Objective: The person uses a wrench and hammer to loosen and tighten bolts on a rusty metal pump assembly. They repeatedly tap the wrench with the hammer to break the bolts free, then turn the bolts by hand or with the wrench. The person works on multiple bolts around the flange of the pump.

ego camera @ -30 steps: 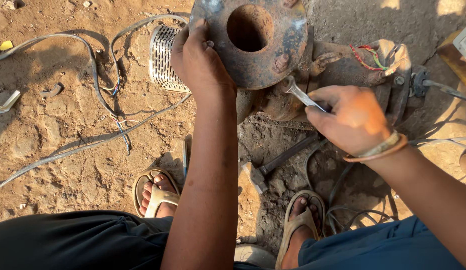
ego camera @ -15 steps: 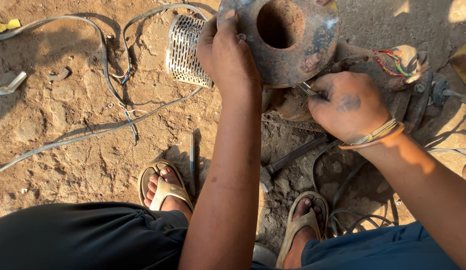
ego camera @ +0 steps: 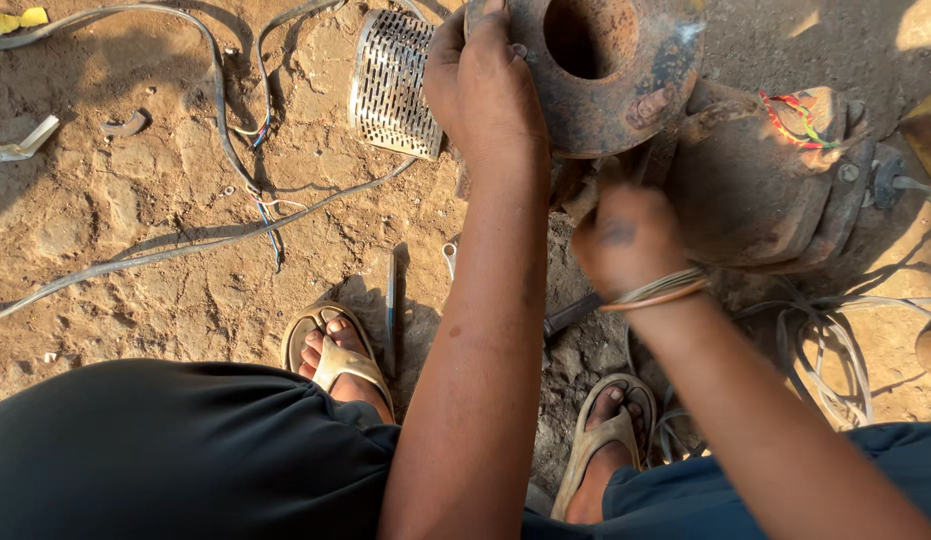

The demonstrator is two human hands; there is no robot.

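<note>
Rusty iron flange [ego camera: 610,75] with a round centre hole, on a motor body [ego camera: 755,185] lying on the dirt ground at the top right of the view; left hand [ego camera: 480,85] clamped over its left rim. Right hand [ego camera: 625,240], blurred, closed just below the flange; whether it holds a tool, cannot tell. Step judged: working a fastener under the flange while steadying it; next calls for a firm left-hand brace.

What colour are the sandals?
Tan sandals, clearest in the head view.

Rusty round flange [ego camera: 610,85] with central hole, atop motor body [ego camera: 755,180]
</note>
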